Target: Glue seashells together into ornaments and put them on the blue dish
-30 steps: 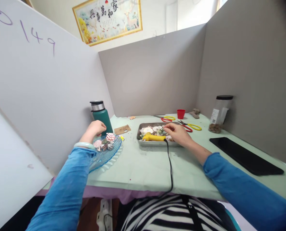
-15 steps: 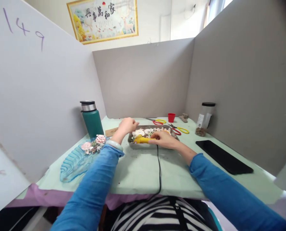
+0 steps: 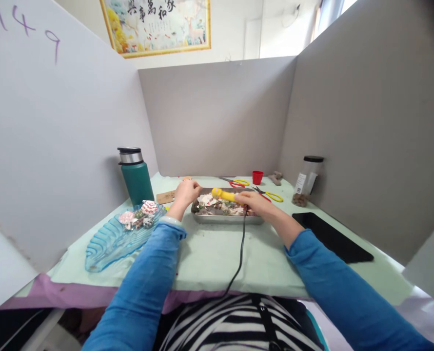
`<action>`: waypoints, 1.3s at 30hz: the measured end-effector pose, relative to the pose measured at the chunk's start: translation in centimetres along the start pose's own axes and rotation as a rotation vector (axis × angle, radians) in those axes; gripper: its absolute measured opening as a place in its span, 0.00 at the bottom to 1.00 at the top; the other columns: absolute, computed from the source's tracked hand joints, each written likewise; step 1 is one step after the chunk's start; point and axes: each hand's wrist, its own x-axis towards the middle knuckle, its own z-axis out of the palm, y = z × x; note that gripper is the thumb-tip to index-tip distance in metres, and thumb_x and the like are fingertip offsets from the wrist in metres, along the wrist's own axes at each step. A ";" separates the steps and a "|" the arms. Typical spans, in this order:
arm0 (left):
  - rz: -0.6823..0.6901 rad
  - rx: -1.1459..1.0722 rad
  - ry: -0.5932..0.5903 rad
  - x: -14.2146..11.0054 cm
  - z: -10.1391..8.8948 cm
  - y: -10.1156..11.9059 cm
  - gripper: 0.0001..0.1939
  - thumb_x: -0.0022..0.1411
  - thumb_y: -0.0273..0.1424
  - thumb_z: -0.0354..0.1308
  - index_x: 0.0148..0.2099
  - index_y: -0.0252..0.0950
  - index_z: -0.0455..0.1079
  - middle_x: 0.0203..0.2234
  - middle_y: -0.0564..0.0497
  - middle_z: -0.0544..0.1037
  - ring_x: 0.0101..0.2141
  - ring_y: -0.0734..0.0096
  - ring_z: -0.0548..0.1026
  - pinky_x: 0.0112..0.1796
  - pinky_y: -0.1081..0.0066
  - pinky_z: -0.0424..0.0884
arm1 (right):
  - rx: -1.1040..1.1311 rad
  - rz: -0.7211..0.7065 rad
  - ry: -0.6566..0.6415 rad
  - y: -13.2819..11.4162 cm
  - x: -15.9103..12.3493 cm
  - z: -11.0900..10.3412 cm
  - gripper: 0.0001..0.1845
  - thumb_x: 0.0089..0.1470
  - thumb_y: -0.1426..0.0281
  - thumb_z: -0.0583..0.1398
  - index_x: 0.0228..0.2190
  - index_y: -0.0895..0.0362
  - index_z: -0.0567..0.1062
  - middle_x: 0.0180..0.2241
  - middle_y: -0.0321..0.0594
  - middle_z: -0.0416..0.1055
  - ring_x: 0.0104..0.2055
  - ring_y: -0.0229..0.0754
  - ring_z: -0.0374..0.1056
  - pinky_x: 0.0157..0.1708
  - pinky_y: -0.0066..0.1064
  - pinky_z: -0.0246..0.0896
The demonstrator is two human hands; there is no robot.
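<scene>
My right hand (image 3: 255,201) is wrapped around the handle of a yellow glue gun (image 3: 225,195), whose black cord (image 3: 241,253) runs down over the table's front edge. The glue gun is above a metal tray (image 3: 224,220) of shells and small stones, its front end pointing left. At the tray's left edge is my left hand (image 3: 187,191), fingers pinched together; whatever lies between them is too small or hidden to make out. A blue glass dish (image 3: 109,247) stands left of my left forearm, with a cluster of shells (image 3: 140,216) on its far end.
Behind the dish stands a green bottle (image 3: 138,183). Pliers (image 3: 270,195), scissors (image 3: 235,182) and a red cup (image 3: 257,177) lie beyond the tray. A jar (image 3: 306,183) and a black phone (image 3: 330,236) are on the right. Grey panels (image 3: 217,122) enclose the table.
My right hand has lifted the glue gun from the tray's front edge to above its middle. My left hand has moved slightly, still near the tray's left edge. The view has shifted a little.
</scene>
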 end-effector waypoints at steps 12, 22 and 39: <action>0.238 0.094 -0.165 -0.4 2.0 0.9 0.14 0.58 0.32 0.54 0.43 0.39 0.78 0.40 0.46 0.80 0.43 0.63 0.76 0.43 0.72 0.67 | 0.792 0.040 -0.036 -1.4 -0.7 -0.6 0.13 0.58 0.60 0.49 0.32 0.56 0.67 0.25 0.38 0.63 0.22 0.37 0.57 0.26 0.32 0.61; 0.276 0.146 -0.277 -0.5 2.8 1.7 0.15 0.54 0.26 0.54 0.40 0.40 0.80 0.38 0.47 0.81 0.40 0.66 0.77 0.42 0.75 0.67 | 0.220 0.009 0.198 0.2 -0.2 0.3 0.20 0.43 0.52 0.63 0.24 0.54 0.66 0.17 0.30 0.58 0.18 0.34 0.53 0.20 0.29 0.53; 0.220 0.428 -0.356 -0.3 4.2 3.6 0.15 0.50 0.31 0.62 0.41 0.34 0.78 0.43 0.36 0.78 0.44 0.53 0.76 0.42 0.67 0.70 | -0.552 0.002 0.332 0.8 0.3 -0.2 0.16 0.45 0.53 0.61 0.26 0.54 0.74 0.24 0.39 0.71 0.27 0.44 0.65 0.25 0.30 0.49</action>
